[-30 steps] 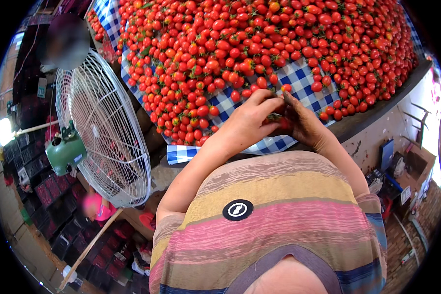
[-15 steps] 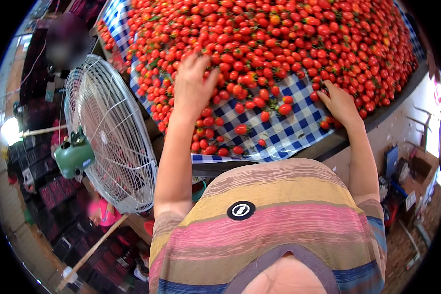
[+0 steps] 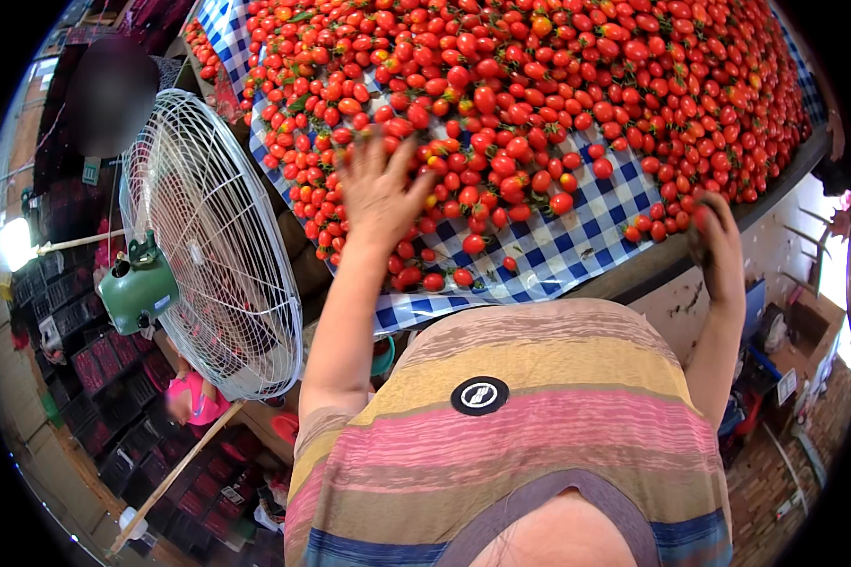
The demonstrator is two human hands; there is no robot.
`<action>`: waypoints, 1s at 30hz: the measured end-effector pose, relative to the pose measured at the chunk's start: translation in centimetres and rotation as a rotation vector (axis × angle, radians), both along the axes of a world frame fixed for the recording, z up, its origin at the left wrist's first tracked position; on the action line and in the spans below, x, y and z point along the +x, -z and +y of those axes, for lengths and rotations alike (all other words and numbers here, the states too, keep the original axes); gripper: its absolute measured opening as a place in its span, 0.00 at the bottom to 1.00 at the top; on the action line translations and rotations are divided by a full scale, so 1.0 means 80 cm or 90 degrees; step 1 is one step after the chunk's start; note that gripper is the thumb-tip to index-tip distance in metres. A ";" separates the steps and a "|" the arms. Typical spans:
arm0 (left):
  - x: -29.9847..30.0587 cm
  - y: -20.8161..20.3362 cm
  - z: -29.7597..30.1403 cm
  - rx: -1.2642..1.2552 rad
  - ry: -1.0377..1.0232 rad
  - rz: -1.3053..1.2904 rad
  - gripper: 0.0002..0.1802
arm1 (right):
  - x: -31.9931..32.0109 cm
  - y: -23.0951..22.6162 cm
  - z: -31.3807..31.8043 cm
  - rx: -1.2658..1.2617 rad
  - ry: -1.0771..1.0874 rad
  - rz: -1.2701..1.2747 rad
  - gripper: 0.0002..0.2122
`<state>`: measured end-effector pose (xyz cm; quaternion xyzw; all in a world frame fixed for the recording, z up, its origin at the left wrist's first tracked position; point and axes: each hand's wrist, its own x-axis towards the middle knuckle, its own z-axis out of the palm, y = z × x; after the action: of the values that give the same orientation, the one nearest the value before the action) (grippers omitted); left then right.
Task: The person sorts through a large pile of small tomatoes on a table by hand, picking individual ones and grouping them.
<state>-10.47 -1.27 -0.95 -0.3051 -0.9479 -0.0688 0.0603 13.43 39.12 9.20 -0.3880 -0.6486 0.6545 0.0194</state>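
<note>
A big heap of red cherry tomatoes (image 3: pixel 539 104), some with green stems, covers a table spread with a blue-and-white checked cloth (image 3: pixel 577 246). My left hand (image 3: pixel 383 194) lies over the tomatoes at the heap's near left part, its fingers spread and touching them, with no tomato gripped. My right hand (image 3: pixel 721 250) is off the table's right edge, turned with its fingers curled; a small red cherry tomato (image 3: pixel 701 218) shows at the fingers. Several loose tomatoes lie on the bare part of the cloth between my hands.
A large fan with a white wire cage (image 3: pixel 222 255) and green motor (image 3: pixel 140 288) stands close to my left arm. Behind it are stacked dark crates (image 3: pixel 113 378) and a person in a pink top (image 3: pixel 196 402). A cardboard box (image 3: pixel 808 326) is at the right.
My right hand has drawn away from the heap's near edge to the right, past the table edge. My left hand has spread its fingers, and tomatoes beside it have shifted.
</note>
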 end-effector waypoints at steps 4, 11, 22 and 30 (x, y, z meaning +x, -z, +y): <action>0.042 -0.004 -0.072 0.002 -0.142 -0.122 0.43 | 0.151 0.022 0.033 -0.062 0.149 -0.050 0.19; 0.103 -0.056 -0.017 0.037 0.020 -0.135 0.33 | 0.167 0.061 0.000 0.860 -0.149 -0.275 0.21; 0.079 -0.034 0.148 0.014 0.323 -0.140 0.10 | -0.032 0.002 0.015 0.819 -0.609 -0.351 0.12; 0.077 -0.025 0.040 0.130 0.094 -0.227 0.15 | -0.058 0.018 0.011 0.555 -0.621 -0.238 0.11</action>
<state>-4.31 1.92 1.02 -0.3492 -0.9067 -0.2218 -0.0828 8.78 39.97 7.78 -0.1141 -0.9464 0.1889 -0.2356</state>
